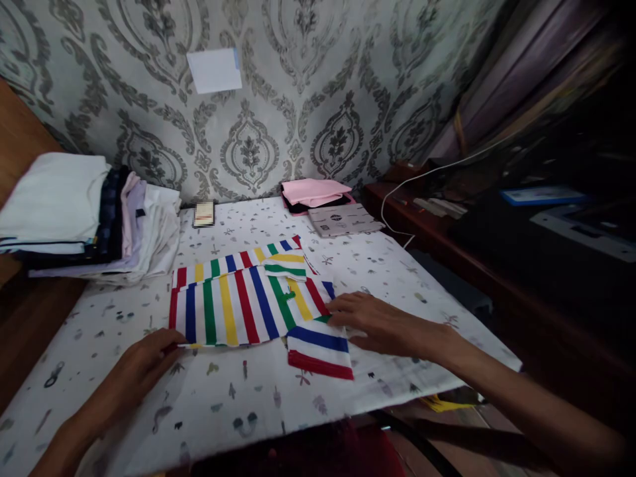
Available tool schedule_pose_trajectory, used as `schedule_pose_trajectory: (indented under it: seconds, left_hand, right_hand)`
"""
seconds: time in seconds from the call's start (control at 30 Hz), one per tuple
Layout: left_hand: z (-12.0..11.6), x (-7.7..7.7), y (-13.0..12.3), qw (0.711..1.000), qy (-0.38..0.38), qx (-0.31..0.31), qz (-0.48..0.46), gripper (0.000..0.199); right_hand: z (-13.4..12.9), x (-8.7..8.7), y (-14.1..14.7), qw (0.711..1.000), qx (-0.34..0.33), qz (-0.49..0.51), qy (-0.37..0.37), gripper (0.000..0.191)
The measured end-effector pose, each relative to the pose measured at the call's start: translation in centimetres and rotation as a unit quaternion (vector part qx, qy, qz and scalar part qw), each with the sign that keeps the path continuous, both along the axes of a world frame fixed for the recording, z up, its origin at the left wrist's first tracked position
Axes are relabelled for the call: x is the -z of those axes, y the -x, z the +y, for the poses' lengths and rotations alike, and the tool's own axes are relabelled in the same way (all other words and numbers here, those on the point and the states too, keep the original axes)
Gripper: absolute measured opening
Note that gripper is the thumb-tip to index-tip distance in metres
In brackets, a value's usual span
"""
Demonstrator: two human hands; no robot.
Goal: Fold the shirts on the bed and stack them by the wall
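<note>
A polo shirt (226, 308) with red, blue, green and yellow stripes on white lies on the white patterned cloth, its upper part folded over lengthwise. One short sleeve (318, 348) with a red edge points toward me, and a small green emblem shows on the chest. At the shirt's lower left corner, my left hand (149, 361) has its fingers closed on the hem. My right hand (370, 321) rests at the shoulder and collar end, fingers stretched onto the fabric and thumb apart. Its fingertips partly cover the collar area.
A stack of folded clothes (99, 212) stands at the left. Against the patterned wall are a small card-like item (203, 214), folded pink and black clothes (318, 192) and a flat grey printed package (345, 220). A white cable (427, 171) runs along the dark furniture on the right.
</note>
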State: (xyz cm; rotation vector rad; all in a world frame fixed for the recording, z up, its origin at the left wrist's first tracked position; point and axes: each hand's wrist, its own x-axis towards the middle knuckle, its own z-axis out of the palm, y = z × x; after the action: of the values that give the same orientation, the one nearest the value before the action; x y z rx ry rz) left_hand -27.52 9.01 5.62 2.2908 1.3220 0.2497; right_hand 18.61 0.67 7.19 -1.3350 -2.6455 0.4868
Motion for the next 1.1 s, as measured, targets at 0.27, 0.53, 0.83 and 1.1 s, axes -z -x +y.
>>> schedule_pose_trajectory:
  seconds: [0.27, 0.53, 0.83, 1.1]
  left_hand:
    - [0.3, 1.3, 0.1, 0.999, 0.000, -0.008, -0.045, 0.033]
    - [0.6, 0.0, -0.2, 0.992, 0.081, -0.062, -0.078, 0.037]
    - [5.3, 1.2, -0.5, 0.948, 0.152, -0.207, -0.186, 0.065]
    - [3.9, 1.7, -1.7, 0.956, 0.074, -0.226, -0.169, 0.062]
  right_hand:
    - [-2.3, 1.5, 1.9, 0.996, -0.005, 0.014, -0.091, 0.028]
    - [0.4, 2.3, 1.2, 0.980, 0.081, 0.183, 0.006, 0.023]
    - [13.8, 4.4, 0.8, 0.826, 0.401, 0.391, 0.066, 0.015]
    - [9.0, 5.3, -0.9, 0.823, 0.397, 0.404, -0.033, 0.021]
